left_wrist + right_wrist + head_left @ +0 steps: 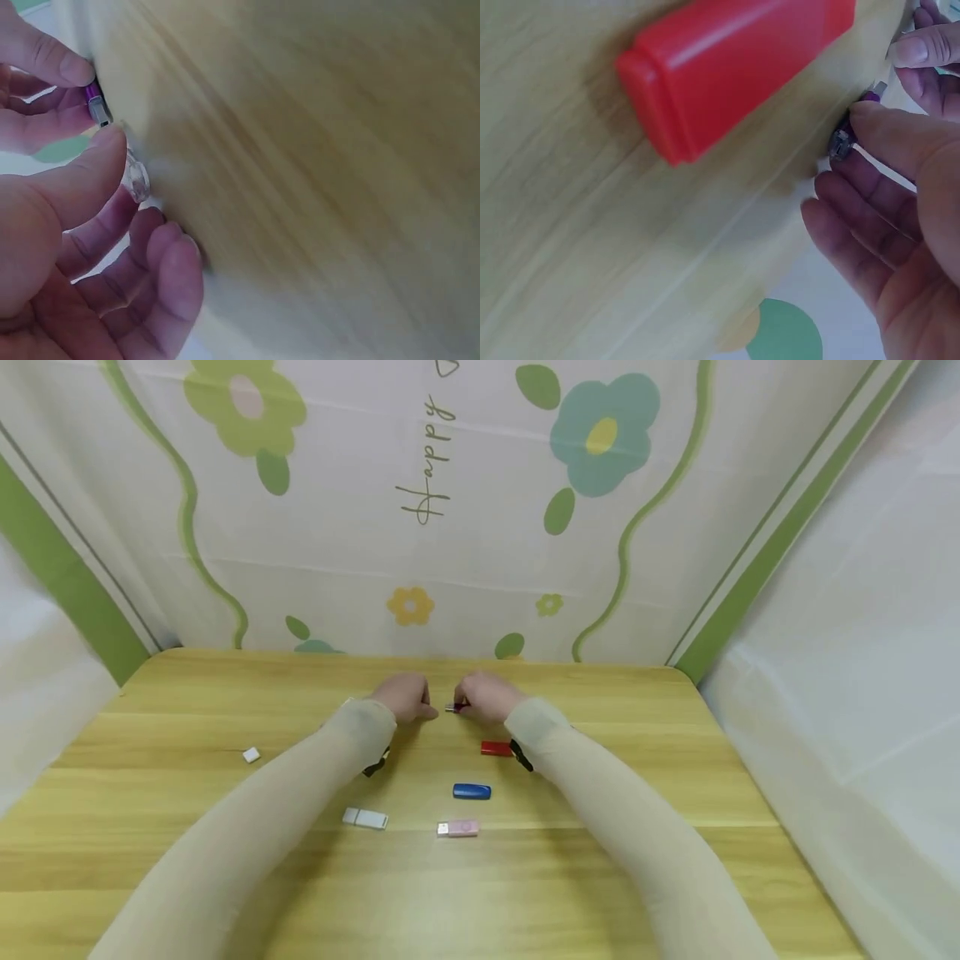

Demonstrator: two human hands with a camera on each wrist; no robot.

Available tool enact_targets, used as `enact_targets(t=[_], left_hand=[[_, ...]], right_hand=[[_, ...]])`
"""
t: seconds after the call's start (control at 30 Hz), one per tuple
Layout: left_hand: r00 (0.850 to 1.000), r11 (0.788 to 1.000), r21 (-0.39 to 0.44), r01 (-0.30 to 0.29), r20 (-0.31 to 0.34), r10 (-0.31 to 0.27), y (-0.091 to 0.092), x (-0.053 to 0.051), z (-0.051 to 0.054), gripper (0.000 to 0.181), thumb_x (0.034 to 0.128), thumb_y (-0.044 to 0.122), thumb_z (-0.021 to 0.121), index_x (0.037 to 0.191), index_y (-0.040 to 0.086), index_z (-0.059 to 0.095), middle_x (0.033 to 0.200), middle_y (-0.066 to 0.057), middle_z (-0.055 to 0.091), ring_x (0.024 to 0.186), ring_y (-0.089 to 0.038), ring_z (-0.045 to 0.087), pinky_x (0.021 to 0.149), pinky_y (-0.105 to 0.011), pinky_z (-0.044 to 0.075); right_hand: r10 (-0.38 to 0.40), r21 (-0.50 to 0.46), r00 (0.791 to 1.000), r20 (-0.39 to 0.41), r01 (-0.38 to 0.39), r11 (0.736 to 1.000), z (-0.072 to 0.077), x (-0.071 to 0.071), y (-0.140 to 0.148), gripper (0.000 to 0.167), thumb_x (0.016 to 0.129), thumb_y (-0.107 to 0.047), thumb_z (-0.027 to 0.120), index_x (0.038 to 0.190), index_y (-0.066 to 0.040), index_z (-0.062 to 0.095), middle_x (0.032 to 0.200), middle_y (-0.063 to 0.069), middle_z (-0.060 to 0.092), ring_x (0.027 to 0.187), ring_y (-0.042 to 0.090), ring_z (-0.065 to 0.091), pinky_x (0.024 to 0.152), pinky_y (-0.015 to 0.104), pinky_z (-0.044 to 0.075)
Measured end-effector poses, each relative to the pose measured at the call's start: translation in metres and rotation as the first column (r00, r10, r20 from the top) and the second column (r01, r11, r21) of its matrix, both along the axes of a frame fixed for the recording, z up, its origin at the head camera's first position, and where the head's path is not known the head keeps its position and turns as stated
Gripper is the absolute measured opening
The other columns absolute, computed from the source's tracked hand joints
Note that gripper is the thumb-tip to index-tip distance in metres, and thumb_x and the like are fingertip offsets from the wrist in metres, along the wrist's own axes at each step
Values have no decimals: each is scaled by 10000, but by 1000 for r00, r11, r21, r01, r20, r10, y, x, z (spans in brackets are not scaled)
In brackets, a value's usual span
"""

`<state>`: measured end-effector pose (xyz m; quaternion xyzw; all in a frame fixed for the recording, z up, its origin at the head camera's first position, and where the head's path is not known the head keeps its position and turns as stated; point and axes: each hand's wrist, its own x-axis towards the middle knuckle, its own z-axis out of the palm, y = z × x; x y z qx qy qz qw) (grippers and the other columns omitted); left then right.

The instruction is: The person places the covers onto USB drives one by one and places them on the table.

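Note:
A small purple stick with a metal plug end [452, 707] is pinched between thumb and fingers of the right hand [486, 697]; its plug [99, 112] points toward the left hand. In the right wrist view the stick's dark rear end [841, 144] shows beside the right thumb. The left hand [406, 697] is just left of it, a small gap between the two hands. In the left wrist view the left hand [97, 247] pinches a clear, transparent piece [136, 178] between thumb and index finger, its other fingers curled.
On the wooden table [600, 877] lie a red stick [495, 748] by the right wrist, a blue one [472, 791], a pink one [458, 828], a white one [365, 818] and a small white piece [251, 755] at the left. A flowered curtain [480, 552] hangs behind.

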<state>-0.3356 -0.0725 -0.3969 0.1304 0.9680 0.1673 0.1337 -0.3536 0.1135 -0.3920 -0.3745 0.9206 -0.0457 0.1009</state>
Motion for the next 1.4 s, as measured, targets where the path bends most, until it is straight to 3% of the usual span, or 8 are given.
enact_targets(t=[0.27, 0.43, 0.67, 0.97, 1.17, 1.23, 1.3, 1.4], left_hand=[[998, 997, 44, 59, -41, -58, -1, 3, 3, 196, 889, 234, 765, 831, 53, 719, 811, -21, 686, 739, -178, 627, 706, -329, 534], [986, 989, 38, 144, -95, -140, -2, 7, 1, 168, 889, 199, 758, 822, 51, 716, 771, -16, 675, 723, -179, 620, 717, -340, 531], [974, 979, 33, 200, -113, -195, -1, 14, -3, 154, 902, 204, 744, 863, 57, 717, 793, -6, 663, 742, -164, 611, 737, -332, 532], [965, 964, 104, 244, -124, -231, -13, 22, -4, 151, 891, 229, 759, 797, 113, 741, 747, 44, 656, 686, -126, 594, 684, -304, 529], [954, 938, 183, 295, -119, -277, -19, 48, 15, 150, 919, 212, 725, 809, 118, 763, 730, 68, 665, 653, -98, 578, 646, -280, 519], [940, 924, 191, 331, -157, -304, -19, 63, 25, 125, 920, 200, 724, 839, 115, 769, 748, 79, 670, 659, -78, 581, 652, -269, 522], [911, 908, 171, 382, -234, -339, -19, 79, 36, 100, 915, 198, 727, 866, 121, 769, 769, 100, 667, 667, -49, 573, 655, -247, 516], [820, 866, 114, 486, -403, -407, -21, 108, 49, 83, 894, 185, 750, 874, 106, 765, 792, 70, 684, 668, -49, 574, 639, -235, 514]], right_hand=[[-17, 22, 1000, 17, 17, 1000, 6, -2, -1, 63, 903, -132, 719, 861, -86, 728, 797, 3, 660, 710, 135, 585, 662, 246, 502], [-38, 30, 999, -2, 38, 999, 2, -1, 0, 160, 863, -94, 719, 719, -117, 653, 648, -20, 596, 562, 110, 491, 530, 228, 434], [-63, 41, 997, -55, 65, 997, 9, 9, 5, 206, 871, -98, 714, 685, -125, 630, 625, -23, 584, 545, 103, 454, 516, 219, 411], [-28, -52, 997, -78, 24, 998, 32, 35, 13, 153, 860, -80, 697, 709, -103, 698, 630, -44, 599, 525, 72, 444, 511, 200, 408], [14, -132, 992, -122, -30, 991, 50, 71, 22, 172, 836, -66, 687, 679, -127, 652, 601, -49, 549, 520, 55, 399, 491, 197, 342], [31, -147, 986, -162, -55, 988, 55, 87, 26, 142, 845, -86, 695, 716, -136, 666, 635, -65, 565, 547, 48, 432, 513, 184, 371], [51, -172, 977, -208, -87, 981, 59, 105, 30, 90, 851, -91, 705, 765, -118, 695, 677, -60, 592, 574, 49, 468, 534, 174, 404], [82, -229, 960, -268, -146, 963, 65, 134, 37, 9, 850, -80, 731, 848, -83, 739, 745, -38, 642, 613, 48, 528, 564, 143, 450]])
